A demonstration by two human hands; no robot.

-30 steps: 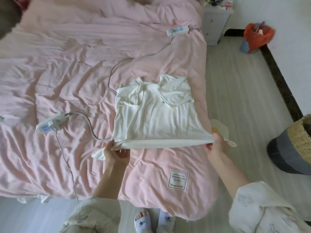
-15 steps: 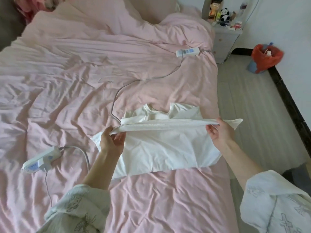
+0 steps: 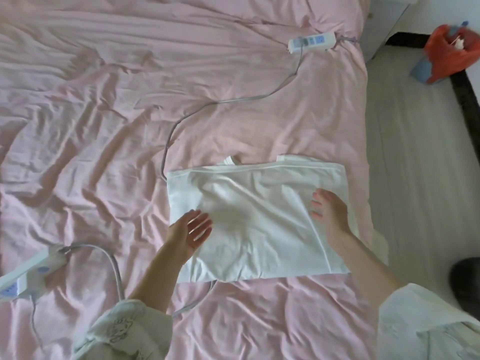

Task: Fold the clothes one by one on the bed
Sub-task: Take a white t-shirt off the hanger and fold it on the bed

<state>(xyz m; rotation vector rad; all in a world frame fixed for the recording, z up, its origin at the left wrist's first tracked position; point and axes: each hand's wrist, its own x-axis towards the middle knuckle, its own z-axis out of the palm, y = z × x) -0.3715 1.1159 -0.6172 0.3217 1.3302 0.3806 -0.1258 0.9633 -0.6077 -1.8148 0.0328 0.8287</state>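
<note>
A white shirt (image 3: 255, 222) lies folded in half on the pink bed (image 3: 104, 126), near the bed's right edge. Its hem now reaches the collar end, and a bit of collar shows past it. My left hand (image 3: 189, 233) is open at the shirt's left edge, palm turned up, holding nothing. Flat on the right part of the shirt rests my right hand (image 3: 330, 211), fingers straight.
Two white controllers lie on the bed, one at the far right (image 3: 310, 42) and one at the near left (image 3: 28, 276), joined to grey cables (image 3: 207, 105) that run under the shirt. On the floor to the right stands a red bag (image 3: 453, 50).
Both hands carried the shirt's bottom hem up and over to the collar end, laid it down and let go. The hands now lie open at the folded shirt.
</note>
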